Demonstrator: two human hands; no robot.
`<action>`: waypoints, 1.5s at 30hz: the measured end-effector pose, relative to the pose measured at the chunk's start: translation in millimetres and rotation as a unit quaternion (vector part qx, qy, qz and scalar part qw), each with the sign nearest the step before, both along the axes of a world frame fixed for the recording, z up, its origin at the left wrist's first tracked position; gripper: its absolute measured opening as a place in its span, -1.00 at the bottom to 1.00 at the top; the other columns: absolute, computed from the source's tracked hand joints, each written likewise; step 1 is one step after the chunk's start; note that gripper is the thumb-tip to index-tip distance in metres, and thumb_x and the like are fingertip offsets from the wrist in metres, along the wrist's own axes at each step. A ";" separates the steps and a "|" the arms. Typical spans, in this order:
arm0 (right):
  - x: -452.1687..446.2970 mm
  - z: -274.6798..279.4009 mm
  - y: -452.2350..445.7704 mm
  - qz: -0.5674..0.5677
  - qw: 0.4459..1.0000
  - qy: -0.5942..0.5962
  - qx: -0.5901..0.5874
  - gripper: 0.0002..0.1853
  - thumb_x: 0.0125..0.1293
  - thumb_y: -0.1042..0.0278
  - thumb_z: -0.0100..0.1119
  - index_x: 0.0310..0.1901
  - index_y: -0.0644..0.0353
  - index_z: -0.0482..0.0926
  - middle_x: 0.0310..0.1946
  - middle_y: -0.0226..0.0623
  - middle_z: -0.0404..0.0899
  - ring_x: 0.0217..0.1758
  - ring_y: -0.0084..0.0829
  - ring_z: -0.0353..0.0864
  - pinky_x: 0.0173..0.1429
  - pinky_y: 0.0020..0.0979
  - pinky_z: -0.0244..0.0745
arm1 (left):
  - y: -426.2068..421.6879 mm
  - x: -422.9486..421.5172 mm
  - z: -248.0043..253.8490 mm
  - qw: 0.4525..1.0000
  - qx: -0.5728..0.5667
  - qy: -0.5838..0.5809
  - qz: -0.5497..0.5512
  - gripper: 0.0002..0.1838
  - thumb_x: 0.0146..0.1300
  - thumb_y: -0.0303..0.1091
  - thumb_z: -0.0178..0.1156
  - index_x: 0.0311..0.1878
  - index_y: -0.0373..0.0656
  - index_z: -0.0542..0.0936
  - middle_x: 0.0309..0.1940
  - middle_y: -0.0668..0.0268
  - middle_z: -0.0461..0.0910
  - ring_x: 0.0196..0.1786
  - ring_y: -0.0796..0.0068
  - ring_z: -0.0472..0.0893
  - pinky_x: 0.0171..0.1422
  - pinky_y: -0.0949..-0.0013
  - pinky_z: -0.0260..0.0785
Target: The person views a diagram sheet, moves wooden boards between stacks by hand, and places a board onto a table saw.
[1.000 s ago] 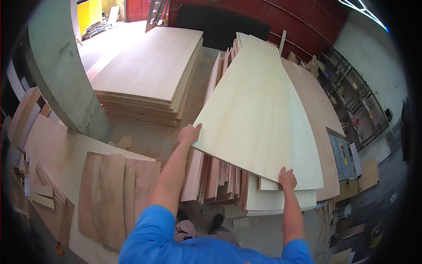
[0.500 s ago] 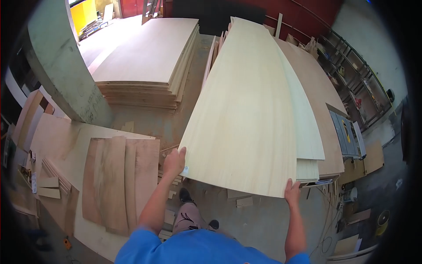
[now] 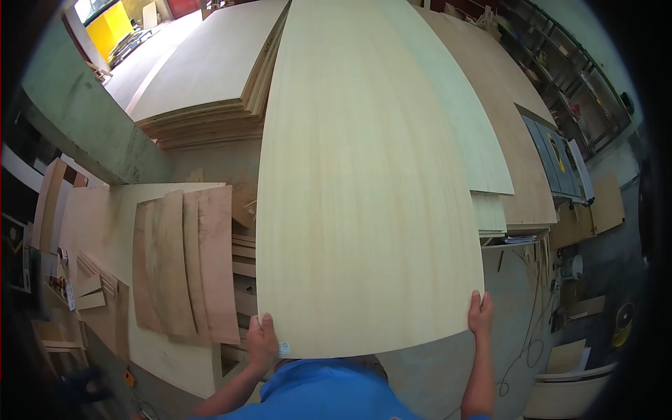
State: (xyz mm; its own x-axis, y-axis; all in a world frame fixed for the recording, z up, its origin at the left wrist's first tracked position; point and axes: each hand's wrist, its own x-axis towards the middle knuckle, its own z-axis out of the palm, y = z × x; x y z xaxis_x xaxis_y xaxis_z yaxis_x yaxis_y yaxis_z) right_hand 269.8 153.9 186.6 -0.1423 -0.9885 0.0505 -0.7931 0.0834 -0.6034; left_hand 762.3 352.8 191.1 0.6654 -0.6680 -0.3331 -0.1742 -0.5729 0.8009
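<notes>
Far left: grey-green concrete pillar (image 3: 84,122), leaning in this view. Beyond it, bright yellow panel (image 3: 110,32) near the top. Below the pillar, wide pale wooden board (image 3: 98,210) carrying overlapping brown thin wood pieces (image 3: 183,266), laid lengthwise side by side. Small orange object (image 3: 129,379) near the board's lower edge, too small to identify. Behind, thick stack of pale-topped flat sheets (image 3: 210,52), layered edges facing the person.

Left hand (image 3: 261,344) closed on the near left corner of the large pale yellow rectangular wood sheet (image 3: 367,189), thumb on top, fingers mostly hidden. Small whitish-blue label (image 3: 283,348) on the sheet just beside this hand. Sheet in center, near edge in front of the blue shirt (image 3: 329,388), far end running out of the top of view; it overlaps the pale greenish sheet (image 3: 491,171) to its right. Whether its far end rests on anything: can't tell.

Right hand (image 3: 481,312) closed on the near right corner, thumb up.

Further right, large light-brown wood sheet (image 3: 521,199), then blue-grey slatted panel (image 3: 553,157) at its edge. Dark metal shelf rack (image 3: 570,84) against the wall, upper right. Thin dark cable (image 3: 521,357) loops on the grey floor (image 3: 420,371).
</notes>
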 end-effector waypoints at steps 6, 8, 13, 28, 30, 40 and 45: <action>-49.8 -4.6 -77.2 0.026 0.998 0.055 -0.030 -0.49 0.53 0.01 0.07 -0.38 0.38 0.46 -0.52 0.07 0.48 -0.45 -0.25 0.46 -0.30 -0.16 0.38 | 19.2 -59.5 -6.0 0.996 -0.044 0.071 -0.042 -0.51 0.61 0.02 -0.09 -0.05 -0.35 0.41 -0.21 0.01 0.57 -0.16 0.29 0.58 0.00 0.20 0.43; -64.2 9.4 -105.4 0.032 0.997 0.070 -0.026 -0.48 0.50 -0.02 0.10 -0.39 0.39 0.46 -0.47 0.16 0.52 -0.42 -0.02 0.50 -0.28 -0.08 0.39 | 17.2 -71.9 1.1 0.993 -0.035 0.088 -0.067 -0.51 0.62 0.01 -0.09 -0.03 -0.36 0.41 -0.20 0.01 0.56 -0.14 0.30 0.57 0.03 0.19 0.42; -15.6 95.0 -148.9 0.083 0.977 0.158 -0.120 -0.43 0.47 -0.09 0.09 -0.35 0.41 0.57 -0.38 0.28 0.59 -0.27 0.26 0.61 -0.21 0.03 0.44 | 8.8 -58.1 -29.0 0.990 -0.092 0.099 -0.030 -0.51 0.62 0.00 -0.11 -0.05 -0.37 0.44 -0.20 0.04 0.57 -0.12 0.35 0.56 0.03 0.17 0.42; 339.3 124.5 -108.5 0.170 0.980 -0.011 0.104 -0.44 0.42 -0.01 0.15 -0.19 0.55 0.59 -0.35 0.24 0.67 -0.24 0.06 0.73 -0.09 -0.11 0.56 | -4.8 338.1 114.5 0.995 -0.063 0.037 0.072 -0.57 0.44 -0.10 0.23 -0.10 -0.41 0.68 -0.33 0.35 0.67 -0.33 0.64 0.57 -0.22 0.44 0.43; 388.5 107.3 -122.1 0.158 0.971 -0.092 0.153 -0.46 0.42 0.00 0.15 -0.21 0.54 0.60 -0.38 0.18 0.68 -0.28 -0.08 0.73 -0.11 -0.16 0.56 | -27.8 392.7 106.9 0.994 -0.070 0.034 0.077 -0.57 0.40 -0.10 0.28 -0.12 -0.40 0.69 -0.35 0.35 0.67 -0.34 0.64 0.57 -0.23 0.43 0.42; 678.7 140.1 -345.0 0.214 0.864 -0.401 0.216 -0.54 0.51 -0.01 0.11 -0.14 0.36 0.60 -0.42 -0.26 0.60 -0.54 -0.42 0.56 -0.51 -0.33 0.49 | -232.0 701.2 134.6 0.824 -0.415 0.243 0.300 -0.03 0.36 0.37 0.14 0.56 -0.18 0.15 0.39 -0.10 0.35 0.32 0.08 0.53 0.33 0.15 0.42; 688.7 198.2 -342.1 0.189 0.860 -0.473 -0.023 -0.58 0.58 0.09 0.06 0.02 0.41 0.55 -0.20 -0.18 0.71 -0.17 -0.43 0.70 0.09 -0.37 0.63 | -240.9 640.3 119.6 0.767 -0.567 0.204 0.222 -0.09 0.45 0.29 0.07 0.65 0.02 -0.02 0.61 0.02 0.08 0.52 -0.03 0.34 0.59 0.03 0.11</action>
